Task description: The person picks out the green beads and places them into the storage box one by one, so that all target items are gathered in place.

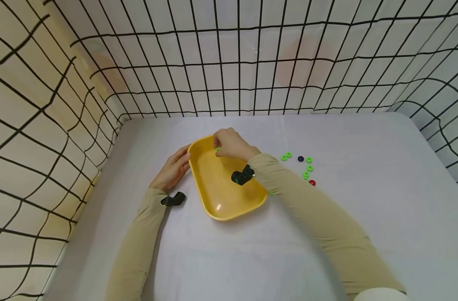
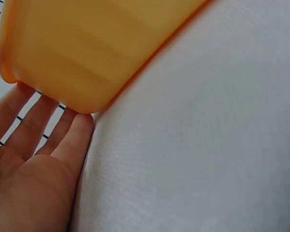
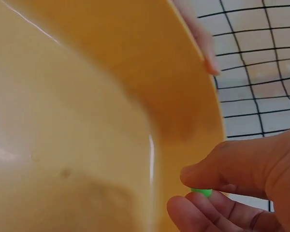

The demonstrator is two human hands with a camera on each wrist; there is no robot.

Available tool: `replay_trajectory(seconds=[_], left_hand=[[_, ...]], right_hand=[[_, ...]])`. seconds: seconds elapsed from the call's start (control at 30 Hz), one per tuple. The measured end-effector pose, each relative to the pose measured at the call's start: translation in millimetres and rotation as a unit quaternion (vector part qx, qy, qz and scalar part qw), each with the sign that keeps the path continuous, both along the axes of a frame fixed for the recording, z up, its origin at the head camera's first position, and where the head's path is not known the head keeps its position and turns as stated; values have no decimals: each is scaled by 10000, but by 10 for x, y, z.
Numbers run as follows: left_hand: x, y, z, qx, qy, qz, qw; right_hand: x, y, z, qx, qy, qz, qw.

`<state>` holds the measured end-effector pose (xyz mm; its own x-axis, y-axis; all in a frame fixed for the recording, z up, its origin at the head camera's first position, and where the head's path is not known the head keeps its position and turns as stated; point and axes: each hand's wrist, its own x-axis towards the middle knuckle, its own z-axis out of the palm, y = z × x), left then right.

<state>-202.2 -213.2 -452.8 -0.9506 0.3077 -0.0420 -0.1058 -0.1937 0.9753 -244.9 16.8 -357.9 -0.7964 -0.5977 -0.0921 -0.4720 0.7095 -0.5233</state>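
A yellow tray [image 1: 229, 219] lies at an angle on the white table. My left hand [image 1: 171, 170] touches its outer side at the far left corner, and in the left wrist view the fairly straight fingers [image 2: 75, 137] meet the tray's outer wall. Inside the tray's far end, above the floor, my right hand [image 1: 230, 143] pinches a small green ring-shaped bead [image 3: 202, 192] between thumb and fingers. Most of this bead is hidden by the fingertips. The tray floor [image 3: 63, 121] shows bare yellow in the right wrist view.
Right of the tray lie several green ring-shaped beads [image 1: 309, 160], a dark blue one [image 1: 301, 159] and a red one [image 1: 312, 182], partly behind the right sleeve. Another green bead [image 1: 272, 193] sits by the tray's right rim. Black wire mesh [image 1: 221, 63] borders the table's back and sides.
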Motion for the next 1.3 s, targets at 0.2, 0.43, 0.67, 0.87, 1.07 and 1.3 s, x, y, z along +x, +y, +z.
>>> replay_trajectory(seconds=[0.2,0.43,0.67,0.87,1.07,1.3], left_hand=[[2,4,8,72,-2,36,10000],[5,6,-33,90,13,86,9999],[-2,3,-49,-16,46,52,10000],[-3,2,-36,32,-19,73,10000],[3,2,-33,14,0,58,10000],[14,18,-13,54,-50,89,9999]], right_hand=[[-7,-191,-125,501,42,239,9985],[20,-343,-263,764,-188,323,9964],[41,-389,-329,845,-199,235,9959],[45,-396,-330,843,-234,194,9960],[59,-395,-318,825,-183,252,9961],[39,-339,-287,701,-223,295,9969]])
